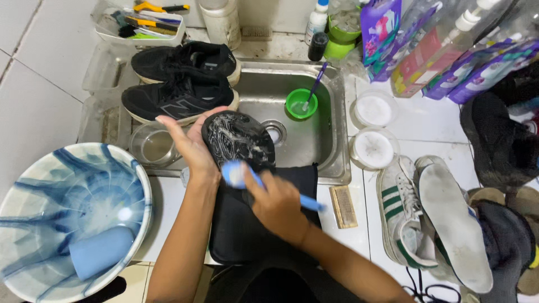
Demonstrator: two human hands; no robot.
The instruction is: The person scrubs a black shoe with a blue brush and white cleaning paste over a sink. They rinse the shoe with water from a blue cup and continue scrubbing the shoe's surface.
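My left hand (190, 143) supports a black shoe insole (238, 137) from its left side, toe end over the steel sink (331, 143). The insole is streaked with white soap foam. My right hand (275, 203) grips a blue brush (236, 174), whose head presses on the lower part of the insole; the blue handle sticks out to the right of my fist. A black cloth or mat (247, 230) lies beneath the insole on the counter edge.
Two black sneakers (179, 84) rest at the sink's left. A green cup (301, 104) with a purple brush sits in the sink. A blue-white basin (67, 213) holds a blue cup at left. White sneakers with green stripes (404, 213), two white lids, bottles and a wooden brush block lie at right.
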